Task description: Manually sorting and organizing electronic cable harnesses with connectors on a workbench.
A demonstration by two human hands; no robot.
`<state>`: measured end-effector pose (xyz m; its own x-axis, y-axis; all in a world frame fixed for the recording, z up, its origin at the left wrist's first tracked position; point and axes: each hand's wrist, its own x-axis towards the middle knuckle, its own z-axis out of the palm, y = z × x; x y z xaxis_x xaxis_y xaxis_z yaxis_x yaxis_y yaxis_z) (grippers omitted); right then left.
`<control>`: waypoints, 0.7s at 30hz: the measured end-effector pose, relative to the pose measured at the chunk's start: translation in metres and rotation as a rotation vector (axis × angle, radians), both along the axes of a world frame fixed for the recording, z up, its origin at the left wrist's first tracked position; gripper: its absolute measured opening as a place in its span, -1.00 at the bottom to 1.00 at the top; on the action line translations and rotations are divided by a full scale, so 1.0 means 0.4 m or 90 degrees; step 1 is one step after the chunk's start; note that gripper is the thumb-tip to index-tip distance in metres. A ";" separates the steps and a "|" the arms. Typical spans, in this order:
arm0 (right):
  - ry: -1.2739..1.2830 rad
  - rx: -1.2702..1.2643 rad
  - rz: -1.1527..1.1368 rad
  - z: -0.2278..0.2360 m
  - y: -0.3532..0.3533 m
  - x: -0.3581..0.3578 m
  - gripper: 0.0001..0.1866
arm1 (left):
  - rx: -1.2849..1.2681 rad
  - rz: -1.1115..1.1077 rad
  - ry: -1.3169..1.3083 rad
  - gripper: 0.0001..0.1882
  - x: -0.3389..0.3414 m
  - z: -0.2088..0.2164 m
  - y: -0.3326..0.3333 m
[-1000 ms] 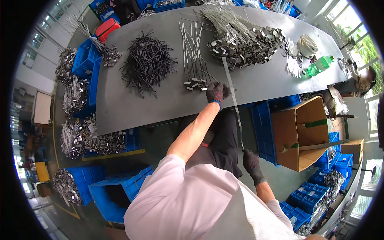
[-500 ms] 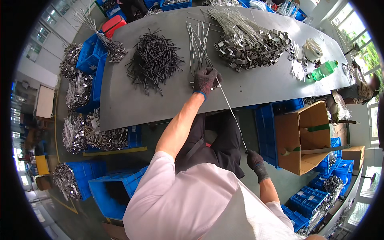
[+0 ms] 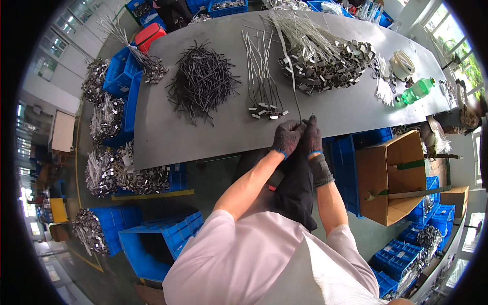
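Both my hands wear dark gloves with blue cuffs and meet at the front edge of the grey table (image 3: 213,137). My left hand (image 3: 286,137) and my right hand (image 3: 313,135) press together, both closed on the near end of a long thin grey strap (image 3: 294,84). The strap runs away from me up to a heap of pale straps with metal buckles (image 3: 325,56). Just left of my hands lies a row of thin pale ties with metal ends (image 3: 262,76). Further left is a pile of dark ties (image 3: 203,81).
A green bottle (image 3: 419,91) and a coil of white band (image 3: 404,63) lie at the table's right end. An open cardboard box (image 3: 391,178) stands to my right by blue crates (image 3: 345,162). Heaps of metal parts (image 3: 132,175) and more blue bins (image 3: 157,239) line the left.
My right hand has risen from low beside my leg up to the table edge and joined my left hand. My left hand has drawn back slightly toward the edge, still on the strap.
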<state>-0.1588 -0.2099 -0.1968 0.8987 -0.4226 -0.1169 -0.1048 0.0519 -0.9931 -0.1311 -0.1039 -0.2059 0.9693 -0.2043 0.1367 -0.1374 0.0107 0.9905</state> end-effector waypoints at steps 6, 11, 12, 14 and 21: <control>0.101 -0.168 0.160 -0.285 -0.150 0.161 -0.21 | 0.174 -0.140 0.099 -0.65 0.137 0.070 0.049; 0.163 0.169 0.048 -0.049 -0.067 0.298 -0.49 | 0.352 -0.126 0.069 -0.59 0.322 0.003 0.241; 0.159 0.227 0.036 -0.082 -0.145 0.325 -0.49 | 0.347 -0.134 0.065 -0.59 0.326 0.015 0.238; 0.117 0.260 0.097 -0.161 -0.289 0.359 -0.49 | 0.336 0.011 0.066 -0.62 0.322 0.053 0.230; 0.170 0.573 0.106 -0.090 -0.188 0.401 -0.50 | 0.676 0.456 0.133 -0.65 0.248 -0.098 0.594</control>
<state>0.0017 -0.2852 -0.2327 0.8358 0.0571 -0.5461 -0.3973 0.7493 -0.5298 -0.0320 0.1338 -0.2450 0.8908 0.4500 0.0627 0.3707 -0.7998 0.4721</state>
